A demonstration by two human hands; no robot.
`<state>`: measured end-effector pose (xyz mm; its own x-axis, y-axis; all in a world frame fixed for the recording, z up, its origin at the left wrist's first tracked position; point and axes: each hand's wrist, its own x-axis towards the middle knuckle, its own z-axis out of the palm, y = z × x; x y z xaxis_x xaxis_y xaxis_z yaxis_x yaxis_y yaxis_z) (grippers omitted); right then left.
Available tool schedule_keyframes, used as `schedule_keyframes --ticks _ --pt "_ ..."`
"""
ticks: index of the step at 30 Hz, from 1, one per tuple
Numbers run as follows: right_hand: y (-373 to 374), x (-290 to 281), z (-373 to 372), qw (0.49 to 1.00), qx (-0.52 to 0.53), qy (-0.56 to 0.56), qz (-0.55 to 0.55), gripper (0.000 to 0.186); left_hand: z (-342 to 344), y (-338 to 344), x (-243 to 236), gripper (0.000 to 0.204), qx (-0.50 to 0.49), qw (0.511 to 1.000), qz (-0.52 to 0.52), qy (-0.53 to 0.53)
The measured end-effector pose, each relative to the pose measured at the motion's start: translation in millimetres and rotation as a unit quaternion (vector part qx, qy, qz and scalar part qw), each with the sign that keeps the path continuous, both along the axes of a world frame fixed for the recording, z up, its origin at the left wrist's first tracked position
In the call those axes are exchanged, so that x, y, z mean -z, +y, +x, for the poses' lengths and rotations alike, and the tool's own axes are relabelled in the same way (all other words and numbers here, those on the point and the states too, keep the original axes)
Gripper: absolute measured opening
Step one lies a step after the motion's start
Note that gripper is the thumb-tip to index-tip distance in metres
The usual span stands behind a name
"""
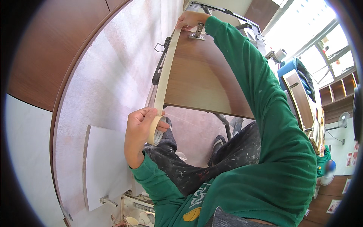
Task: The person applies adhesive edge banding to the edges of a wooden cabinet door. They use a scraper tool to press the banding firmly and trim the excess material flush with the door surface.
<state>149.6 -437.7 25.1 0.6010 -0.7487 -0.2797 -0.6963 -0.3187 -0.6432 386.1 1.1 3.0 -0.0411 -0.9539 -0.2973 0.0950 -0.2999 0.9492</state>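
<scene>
A wooden panel (204,75) with a brown face and a metal hinge (197,34) near its far end lies in front of me. A pale masking tape strip (167,72) stretches along its left edge. My left hand (141,130) grips the tape roll (154,135) at the near end of the strip. My right hand (189,19) is closed on the strip's far end at the panel's upper left corner, beside the hinge. A dark metal slide (160,62) runs just left of the strip.
A pale board (104,170) with a hinge stands at lower left, against a curved pale surface (94,79). Behind the panel is a metal frame (252,32). At right are stacked boards (298,90), a fan (343,120) and another person (323,164) in green.
</scene>
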Motion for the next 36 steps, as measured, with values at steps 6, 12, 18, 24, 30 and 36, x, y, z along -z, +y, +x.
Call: schedule_keyframes --ticks 6,12,18,24,30,36 --pt "3.1 -1.7 1.9 1.0 0.009 0.011 -0.018 0.026 -0.7 1.8 0.3 0.035 0.0 1.0 -0.005 -0.006" --pt "10.7 -3.2 1.4 0.999 0.027 -0.033 -0.002 0.027 1.1 2.1 -1.3 0.035 0.014 1.0 0.005 -0.01" --pt "10.3 -6.7 2.3 0.999 0.01 0.02 -0.027 0.027 -3.7 2.9 -4.4 0.034 0.017 1.0 0.008 -0.017" --pt "3.8 -0.5 1.6 1.0 0.01 -0.005 -0.005 0.027 -4.1 2.7 -0.3 0.035 0.007 1.0 -0.006 -0.018" --pt "9.9 -5.4 2.8 1.0 0.025 -0.001 0.001 0.033 -2.1 4.2 2.9 0.036 0.012 0.999 -0.022 -0.027" --pt "24.1 -18.4 7.6 0.994 0.029 0.08 -0.075 0.037 2.5 2.9 2.1 0.035 0.026 0.998 -0.023 -0.058"
